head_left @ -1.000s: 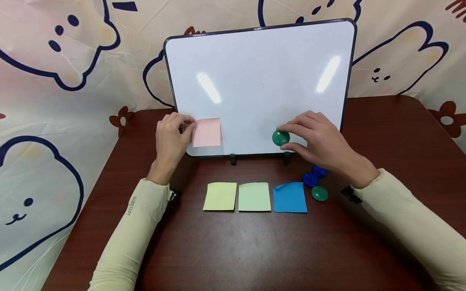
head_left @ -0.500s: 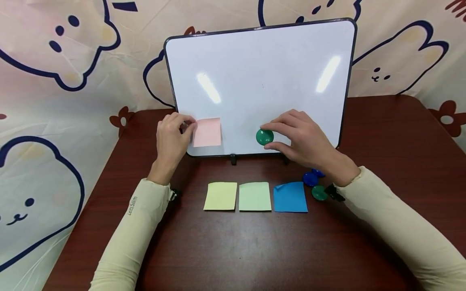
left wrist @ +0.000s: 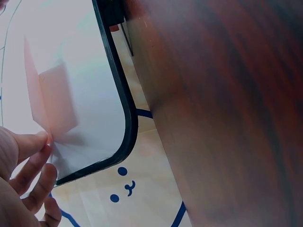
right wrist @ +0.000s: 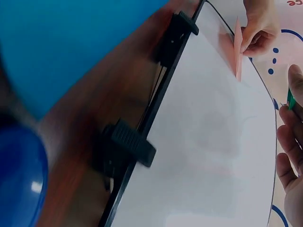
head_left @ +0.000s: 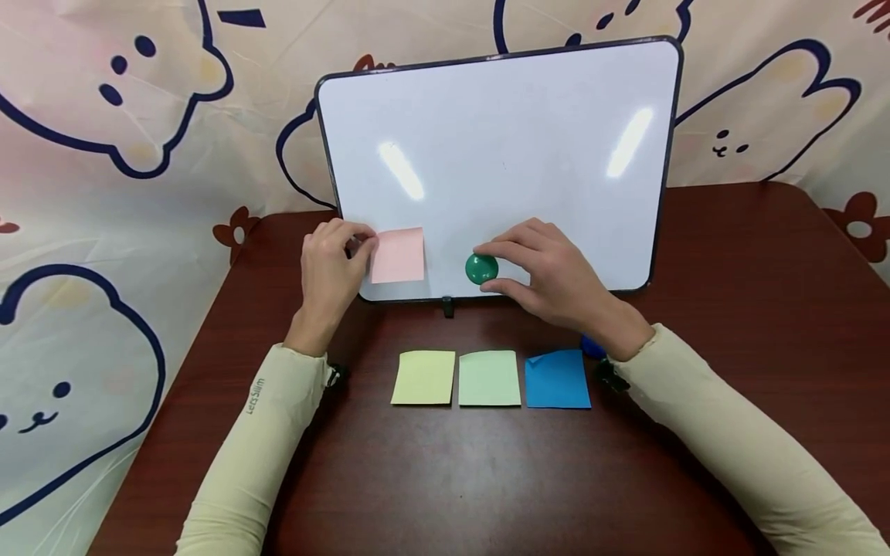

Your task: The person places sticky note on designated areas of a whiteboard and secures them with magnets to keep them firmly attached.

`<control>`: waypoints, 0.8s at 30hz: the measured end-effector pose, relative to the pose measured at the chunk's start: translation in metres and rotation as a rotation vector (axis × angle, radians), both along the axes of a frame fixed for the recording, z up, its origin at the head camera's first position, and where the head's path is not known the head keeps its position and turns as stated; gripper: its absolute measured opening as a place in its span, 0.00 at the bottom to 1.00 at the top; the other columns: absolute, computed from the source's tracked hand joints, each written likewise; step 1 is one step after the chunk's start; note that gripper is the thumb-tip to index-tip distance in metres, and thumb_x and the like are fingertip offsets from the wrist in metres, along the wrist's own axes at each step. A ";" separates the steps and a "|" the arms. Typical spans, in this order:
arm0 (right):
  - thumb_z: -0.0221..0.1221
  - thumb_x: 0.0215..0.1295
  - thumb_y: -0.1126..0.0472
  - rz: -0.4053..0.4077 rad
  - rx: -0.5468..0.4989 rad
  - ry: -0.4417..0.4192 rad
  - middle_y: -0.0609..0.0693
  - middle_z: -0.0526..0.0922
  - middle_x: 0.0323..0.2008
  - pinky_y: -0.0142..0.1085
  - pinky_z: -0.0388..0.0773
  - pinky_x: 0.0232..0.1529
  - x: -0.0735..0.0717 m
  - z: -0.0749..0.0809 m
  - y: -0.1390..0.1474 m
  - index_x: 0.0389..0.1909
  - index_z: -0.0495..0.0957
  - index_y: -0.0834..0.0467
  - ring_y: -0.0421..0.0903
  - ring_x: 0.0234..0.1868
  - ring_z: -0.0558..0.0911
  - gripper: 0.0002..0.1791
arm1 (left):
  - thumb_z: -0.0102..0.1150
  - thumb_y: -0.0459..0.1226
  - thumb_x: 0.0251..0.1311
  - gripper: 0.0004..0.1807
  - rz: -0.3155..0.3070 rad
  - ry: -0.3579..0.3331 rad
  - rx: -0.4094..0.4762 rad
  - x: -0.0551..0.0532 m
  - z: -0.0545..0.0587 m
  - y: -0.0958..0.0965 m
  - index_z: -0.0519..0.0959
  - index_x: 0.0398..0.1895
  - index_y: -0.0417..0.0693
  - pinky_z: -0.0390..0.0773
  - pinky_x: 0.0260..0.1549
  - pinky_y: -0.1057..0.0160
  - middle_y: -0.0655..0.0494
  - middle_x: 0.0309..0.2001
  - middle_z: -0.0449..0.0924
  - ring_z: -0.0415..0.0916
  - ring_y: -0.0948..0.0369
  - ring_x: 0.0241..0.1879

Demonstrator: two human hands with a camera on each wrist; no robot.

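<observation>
A pink sticky note [head_left: 399, 255] is pinched at its left edge between the thumb and finger of my left hand [head_left: 332, 259], in front of the lower left of a whiteboard [head_left: 501, 154]. In the left wrist view the note [left wrist: 57, 101] stands slightly off the board, with its reflection beside it. My right hand [head_left: 549, 270] holds a round green magnet [head_left: 482, 268] by its edge between thumb and fingers, a short way right of the note. The right wrist view shows only a sliver of the green magnet [right wrist: 291, 100] between the fingertips.
Yellow [head_left: 423, 378], pale green [head_left: 490, 378] and blue [head_left: 558, 379] sticky notes lie in a row on the dark table [head_left: 445, 479]. A blue magnet [head_left: 593, 347] shows partly behind the right wrist. Black clips [right wrist: 127, 144] support the board's lower edge.
My right hand has moved left along the board with the green magnet, toward the pink note. Its forearm now covers the magnets on the table more. My left hand has stayed in place.
</observation>
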State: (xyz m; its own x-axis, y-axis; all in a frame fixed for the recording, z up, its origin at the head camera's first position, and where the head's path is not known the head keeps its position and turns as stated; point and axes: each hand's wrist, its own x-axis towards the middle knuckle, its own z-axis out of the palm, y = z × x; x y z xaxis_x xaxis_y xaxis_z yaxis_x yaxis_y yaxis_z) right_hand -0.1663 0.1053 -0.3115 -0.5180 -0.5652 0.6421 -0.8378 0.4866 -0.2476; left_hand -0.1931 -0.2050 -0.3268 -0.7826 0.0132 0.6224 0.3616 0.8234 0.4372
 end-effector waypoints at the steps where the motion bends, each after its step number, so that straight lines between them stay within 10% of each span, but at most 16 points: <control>1: 0.74 0.54 0.55 0.002 -0.001 -0.001 0.52 0.84 0.46 0.45 0.75 0.48 0.000 0.000 -0.002 0.54 0.82 0.57 0.49 0.50 0.78 0.26 | 0.68 0.36 0.61 0.07 0.000 0.000 0.000 0.000 0.000 0.000 0.87 0.38 0.40 0.64 0.37 0.55 0.43 0.35 0.85 0.77 0.49 0.37; 24: 0.72 0.56 0.53 0.045 -0.031 0.008 0.51 0.84 0.49 0.44 0.76 0.53 -0.003 -0.017 -0.026 0.56 0.81 0.57 0.49 0.52 0.78 0.27 | 0.68 0.36 0.61 0.07 0.008 -0.016 -0.011 0.002 0.002 -0.001 0.87 0.38 0.41 0.63 0.36 0.56 0.44 0.36 0.85 0.76 0.50 0.37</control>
